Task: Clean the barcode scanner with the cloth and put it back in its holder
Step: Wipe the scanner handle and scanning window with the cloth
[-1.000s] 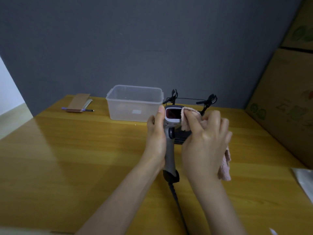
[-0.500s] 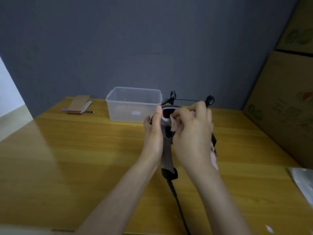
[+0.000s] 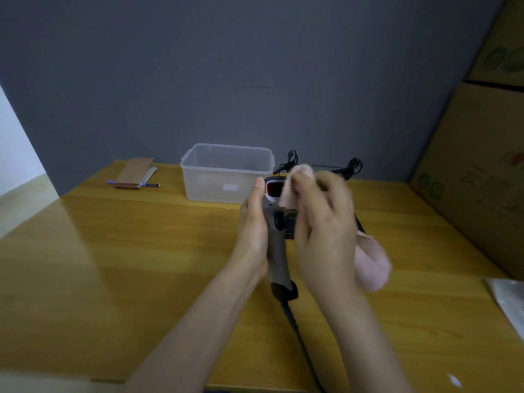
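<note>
Here, right hand (image 3: pixel 323 222) upright, cloth (image 3: pixel 295 188) against scanner (image 3: pixel 276 245) window.

— What can't be made out here?

— The right hand (image 3: pixel 323 222) and the cloth (image 3: pixel 371 265) are smeared by motion blur, and together they cover the right half of the scanner (image 3: pixel 276 245) head. The holder (image 3: pixel 358 222) sits almost wholly behind that hand (only a dark edge shows).

— And at the edges?

— The cable (image 3: pixel 300 338) leaves at the bottom edge. The boxes (image 3: pixel 482 171) and a silvery sheet (image 3: pixel 507 299) are cut off on the right. The label on the tub (image 3: pixel 226 171) is too small to read.
</note>
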